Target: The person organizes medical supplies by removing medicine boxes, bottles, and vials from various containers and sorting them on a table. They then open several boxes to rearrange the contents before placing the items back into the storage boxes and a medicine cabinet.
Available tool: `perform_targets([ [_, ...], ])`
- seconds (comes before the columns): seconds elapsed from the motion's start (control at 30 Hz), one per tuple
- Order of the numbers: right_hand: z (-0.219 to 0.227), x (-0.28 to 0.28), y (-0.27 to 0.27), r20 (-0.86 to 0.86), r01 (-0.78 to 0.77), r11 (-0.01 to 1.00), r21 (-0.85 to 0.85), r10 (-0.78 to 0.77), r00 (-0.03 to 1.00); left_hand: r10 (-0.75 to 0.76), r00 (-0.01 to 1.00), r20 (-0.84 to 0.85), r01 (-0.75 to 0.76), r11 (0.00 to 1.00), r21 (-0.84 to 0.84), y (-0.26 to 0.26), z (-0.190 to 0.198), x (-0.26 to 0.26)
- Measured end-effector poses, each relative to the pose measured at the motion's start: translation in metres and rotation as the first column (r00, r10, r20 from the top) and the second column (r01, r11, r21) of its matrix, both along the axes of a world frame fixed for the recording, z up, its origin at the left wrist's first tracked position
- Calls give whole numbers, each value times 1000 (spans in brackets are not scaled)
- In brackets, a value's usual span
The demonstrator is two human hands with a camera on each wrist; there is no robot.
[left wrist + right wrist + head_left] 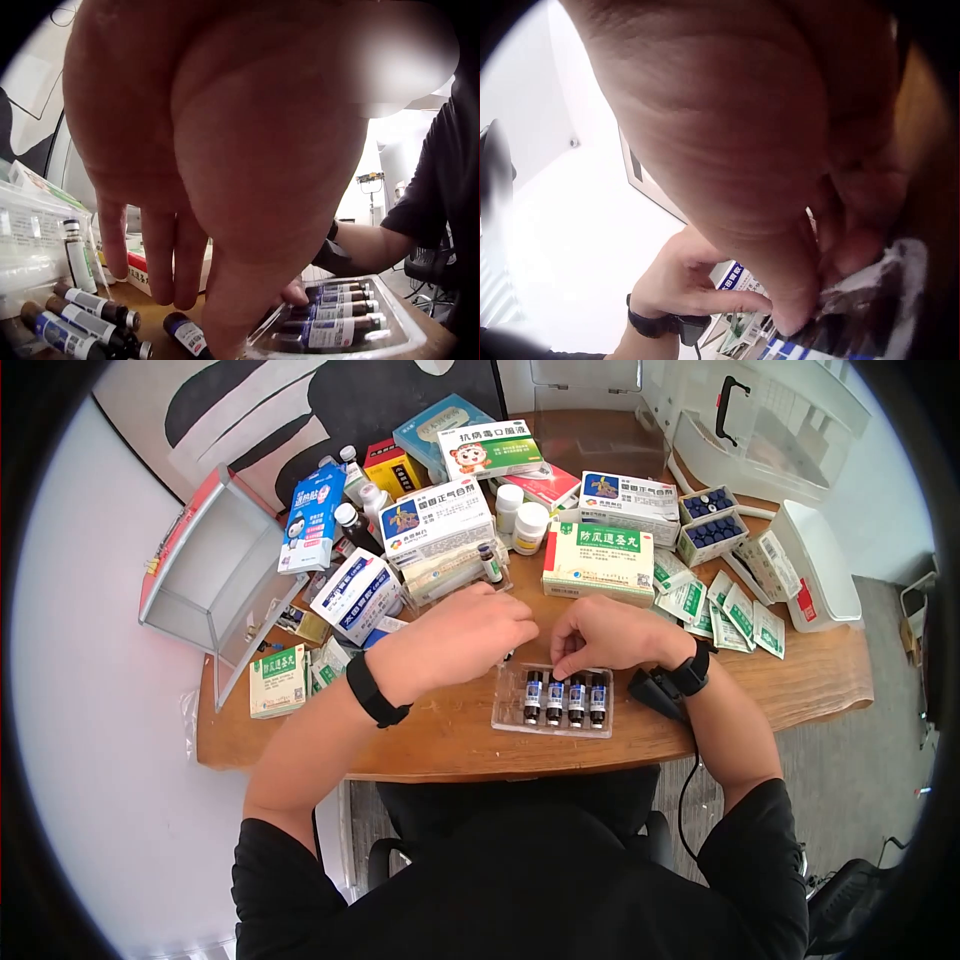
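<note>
My left hand (455,635) is held low over the table, left of a clear plastic tray (552,731). In the left wrist view, its thumb overlaps a small dark glass vial (184,330) with a white and blue label, pinched by the thumb; the index finger is hidden behind it. Several dark vials (577,700) lie side by side in the tray. My right hand (615,632) grips the tray's far rim, thumb inside over the vials, fingers outside. Several loose vials (86,322) lie near the left hand, beside an upright vial (78,259).
Medicine boxes (440,520) and white bottles (529,528) crowd the back. A green-and-white box (598,560) stands just beyond the right hand, with sachets (738,610) to its right. Clear bins (815,565) stand at both sides. A black device (655,692) lies by the right wrist.
</note>
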State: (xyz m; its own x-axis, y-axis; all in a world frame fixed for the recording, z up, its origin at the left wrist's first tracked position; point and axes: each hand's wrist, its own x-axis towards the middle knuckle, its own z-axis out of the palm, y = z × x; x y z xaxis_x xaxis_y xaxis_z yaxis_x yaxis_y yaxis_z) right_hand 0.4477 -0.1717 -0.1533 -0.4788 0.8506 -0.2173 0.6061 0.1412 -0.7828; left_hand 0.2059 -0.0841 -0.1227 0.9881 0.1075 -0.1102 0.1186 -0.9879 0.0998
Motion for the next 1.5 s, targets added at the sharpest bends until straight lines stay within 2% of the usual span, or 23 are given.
perform_targets([
  [0.27, -6, 9, 5, -18, -79, 997, 14, 79, 997, -5, 992, -125, 3, 1000, -18, -7, 5, 5],
  [0.37, -7, 9, 5, -15, -80, 997, 13, 80, 997, 25, 996, -86, -26, 1000, -12, -9, -2, 1],
  [0.43, -7, 9, 6, -7, -73, 997, -3, 73, 997, -19, 998, 64, 17, 999, 30, -8, -10, -5],
  [0.47, -7, 9, 6, -8, -71, 997, -6, 71, 997, -20, 998, 63, 19, 999, 27, -7, -11, -6],
  [0.53, -8, 9, 6, -19, -80, 997, -15, 80, 997, -87, 995, 50, 79, 987, 141, -5, -12, -6],
  [0.67, -8, 9, 6, 2, -72, 997, -11, 72, 997, -106, 994, 41, 97, 979, 179, -4, 2, -8],
  [0.73, -9, 10, 7, -20, -81, 997, -16, 80, 997, -97, 945, 312, 53, 988, 148, -12, 18, -12],
  [0.77, -9, 10, 7, -23, -74, 997, -19, 74, 997, -102, 946, 309, 59, 988, 145, -18, 22, -14],
  [0.83, -10, 11, 7, -47, -80, 996, -49, 77, 996, -142, 923, 358, 142, 990, 26, -33, 24, -21],
  [0.97, -12, 11, 8, -48, -68, 996, -53, 66, 997, -250, 934, 255, 234, 968, 89, -61, 11, -35],
  [1.03, -13, 11, 8, -62, -75, 996, -57, 72, 996, -227, 941, 252, 197, 971, 139, -66, 1, -40],
  [1.27, -12, 10, 7, -63, -67, 996, -55, 63, 996, -159, 937, 311, 142, 987, 77, -61, 1, -48],
  [1.33, -11, 10, 7, -52, -61, 996, -62, 58, 997, -20, 932, 362, 47, 997, -66, -66, -2, -48],
  [1.5, -14, 12, 8, -75, -71, 996, -61, 66, 995, 50, 943, 330, -14, 994, -110, -67, -8, -46],
])
